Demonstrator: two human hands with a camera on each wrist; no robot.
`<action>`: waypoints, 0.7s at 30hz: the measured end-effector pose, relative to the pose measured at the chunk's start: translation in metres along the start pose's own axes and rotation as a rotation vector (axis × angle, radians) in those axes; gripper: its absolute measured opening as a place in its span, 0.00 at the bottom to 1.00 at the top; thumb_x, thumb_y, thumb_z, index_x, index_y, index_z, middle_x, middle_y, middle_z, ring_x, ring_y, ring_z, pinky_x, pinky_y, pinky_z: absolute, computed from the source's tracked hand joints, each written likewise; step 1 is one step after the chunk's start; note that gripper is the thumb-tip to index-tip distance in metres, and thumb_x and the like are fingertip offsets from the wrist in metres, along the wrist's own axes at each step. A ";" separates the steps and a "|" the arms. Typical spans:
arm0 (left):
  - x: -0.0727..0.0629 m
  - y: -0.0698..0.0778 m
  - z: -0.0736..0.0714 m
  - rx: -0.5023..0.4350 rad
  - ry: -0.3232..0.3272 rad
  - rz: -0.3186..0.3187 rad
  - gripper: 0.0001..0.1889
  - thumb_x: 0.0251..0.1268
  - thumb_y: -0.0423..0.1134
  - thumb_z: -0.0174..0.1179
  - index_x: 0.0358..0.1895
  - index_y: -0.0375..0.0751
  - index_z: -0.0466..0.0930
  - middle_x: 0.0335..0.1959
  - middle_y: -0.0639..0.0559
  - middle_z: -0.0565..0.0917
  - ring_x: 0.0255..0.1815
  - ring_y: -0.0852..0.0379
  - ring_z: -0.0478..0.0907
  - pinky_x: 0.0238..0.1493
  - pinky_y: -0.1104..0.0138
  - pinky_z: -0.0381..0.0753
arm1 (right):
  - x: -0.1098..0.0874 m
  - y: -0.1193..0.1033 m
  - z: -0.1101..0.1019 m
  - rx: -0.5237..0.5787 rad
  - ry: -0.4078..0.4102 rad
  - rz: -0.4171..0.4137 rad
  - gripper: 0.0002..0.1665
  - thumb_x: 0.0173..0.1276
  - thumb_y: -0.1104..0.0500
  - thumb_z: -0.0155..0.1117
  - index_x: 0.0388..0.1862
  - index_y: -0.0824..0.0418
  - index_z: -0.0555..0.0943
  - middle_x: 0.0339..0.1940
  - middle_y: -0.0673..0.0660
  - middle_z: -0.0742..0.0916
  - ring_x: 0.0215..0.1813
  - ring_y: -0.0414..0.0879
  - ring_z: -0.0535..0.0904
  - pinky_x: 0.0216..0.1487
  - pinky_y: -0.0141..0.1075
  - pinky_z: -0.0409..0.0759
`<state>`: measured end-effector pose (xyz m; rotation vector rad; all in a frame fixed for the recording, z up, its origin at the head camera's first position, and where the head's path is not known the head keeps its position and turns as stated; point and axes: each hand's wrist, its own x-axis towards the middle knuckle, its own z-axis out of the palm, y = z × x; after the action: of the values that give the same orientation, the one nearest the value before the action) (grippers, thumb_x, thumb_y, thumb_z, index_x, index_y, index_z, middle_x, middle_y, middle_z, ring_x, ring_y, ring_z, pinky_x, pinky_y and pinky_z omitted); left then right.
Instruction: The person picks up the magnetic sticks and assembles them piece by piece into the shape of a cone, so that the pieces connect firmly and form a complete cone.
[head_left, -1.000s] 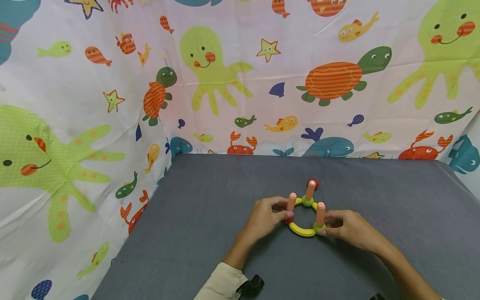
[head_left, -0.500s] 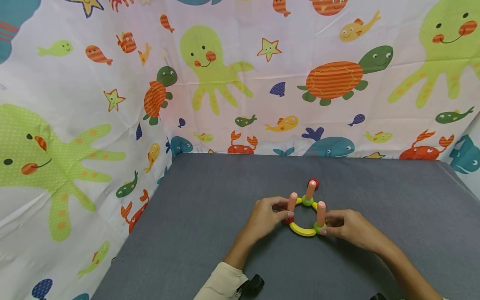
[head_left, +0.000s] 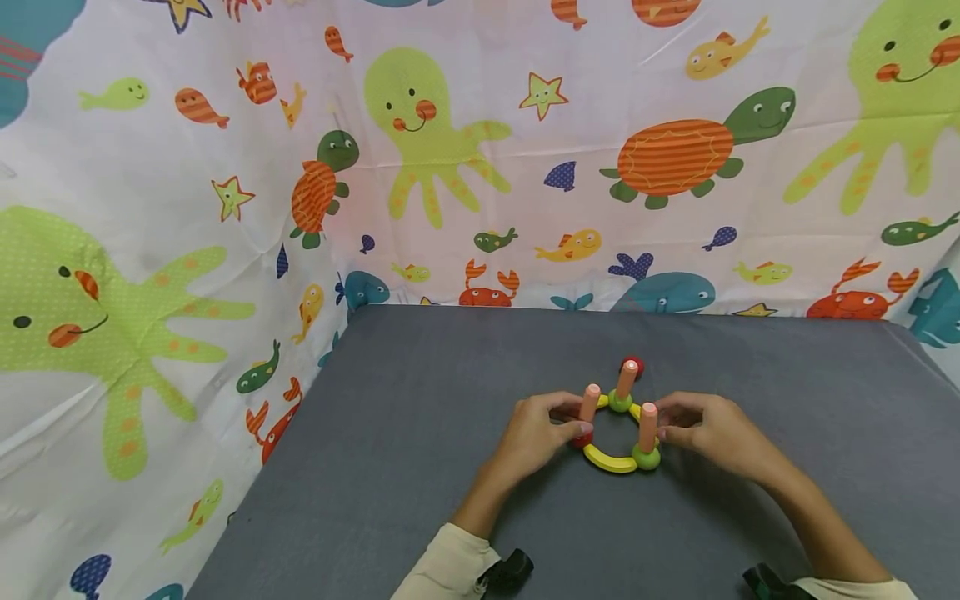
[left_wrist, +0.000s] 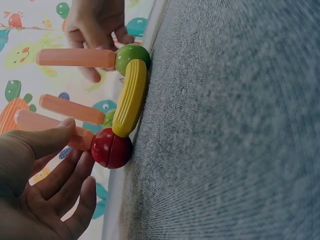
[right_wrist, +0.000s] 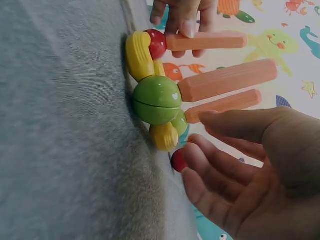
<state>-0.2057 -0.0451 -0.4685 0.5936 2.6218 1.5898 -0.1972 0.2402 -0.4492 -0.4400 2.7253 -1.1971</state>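
Observation:
A ring of yellow curved wooden pieces (head_left: 610,460) joined by balls lies on the grey table, with three orange pegs standing up from it. My left hand (head_left: 534,433) pinches the left peg (left_wrist: 81,138) between thumb and fingers, just above its red ball (left_wrist: 113,149). Near the front right peg (right_wrist: 230,81), which rises from a green ball (right_wrist: 156,100), is my right hand (head_left: 716,429). Its fingers are loosely bent with a gap between thumb and fingertips, holding nothing. The back peg (head_left: 627,380) stands in another green ball (head_left: 619,402).
A separate red ball (head_left: 634,365) lies just behind the back peg. The grey cloth-covered table (head_left: 420,383) reaches back to a curtain (head_left: 480,167) printed with sea animals, which also hangs along the left side.
My right hand has let go of the front right green ball and moved slightly up and right. The left hand keeps its grip, and the ring stays in place.

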 end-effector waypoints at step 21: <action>0.000 0.004 0.001 -0.071 0.018 0.058 0.18 0.71 0.47 0.71 0.61 0.51 0.87 0.50 0.60 0.90 0.48 0.68 0.85 0.53 0.70 0.84 | 0.058 0.007 0.007 -0.095 0.214 0.015 0.31 0.77 0.53 0.70 0.72 0.65 0.77 0.60 0.70 0.86 0.60 0.66 0.83 0.59 0.65 0.79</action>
<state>-0.2049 -0.0431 -0.4657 0.6598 2.5706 1.7043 -0.2526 0.2219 -0.4594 -0.3175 2.9704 -1.1774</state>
